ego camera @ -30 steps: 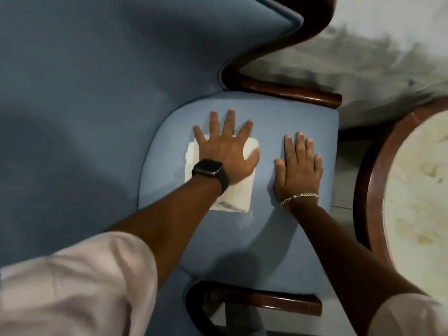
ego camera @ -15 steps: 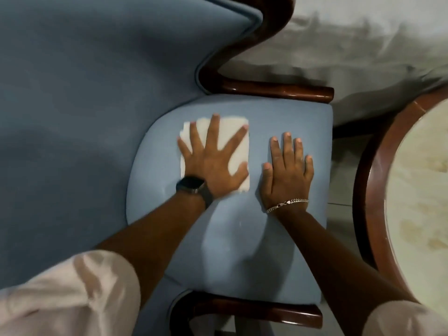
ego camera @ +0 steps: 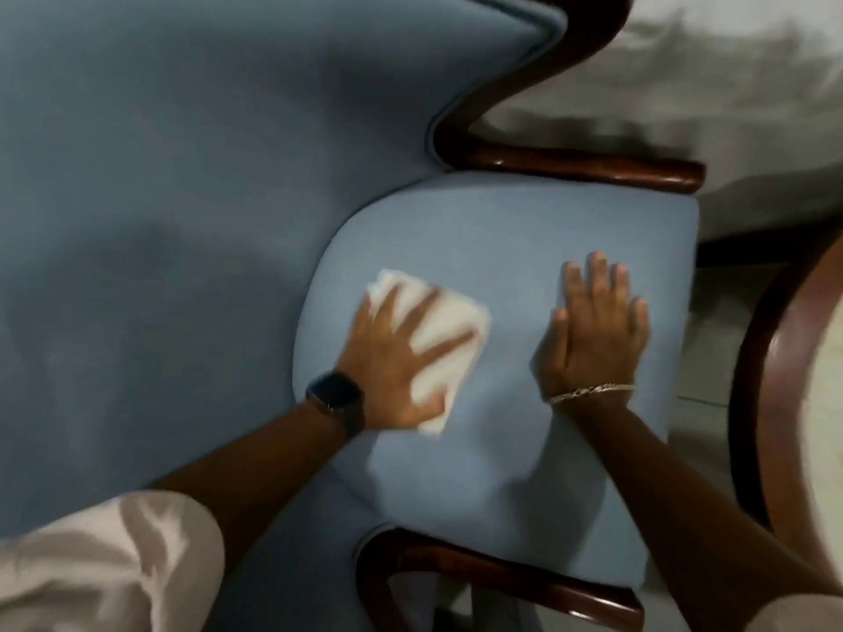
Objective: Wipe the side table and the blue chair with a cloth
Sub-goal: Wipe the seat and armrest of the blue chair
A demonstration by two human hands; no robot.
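Observation:
The blue chair (ego camera: 524, 230) fills the view, its seat cushion in the middle and its tall back at the left. My left hand (ego camera: 392, 358), with a dark watch on the wrist, presses flat with spread fingers on a folded white cloth (ego camera: 449, 326) on the seat's left part. My right hand (ego camera: 593, 330), with a silver bracelet, lies flat and open on the seat to the right of the cloth, apart from it. The side table (ego camera: 757, 403) shows at the right edge: a round pale top in a dark wooden rim.
Dark polished wooden armrests (ego camera: 593, 168) run along the seat's far side and its near side (ego camera: 524, 581). A pale stained wall stands beyond the chair at the upper right. A strip of light floor tiles (ego camera: 711, 321) separates the chair from the table.
My left hand has slid the cloth across the seat, first away from me toward the chair back, now blurred in motion. My right hand has stayed flat on the seat.

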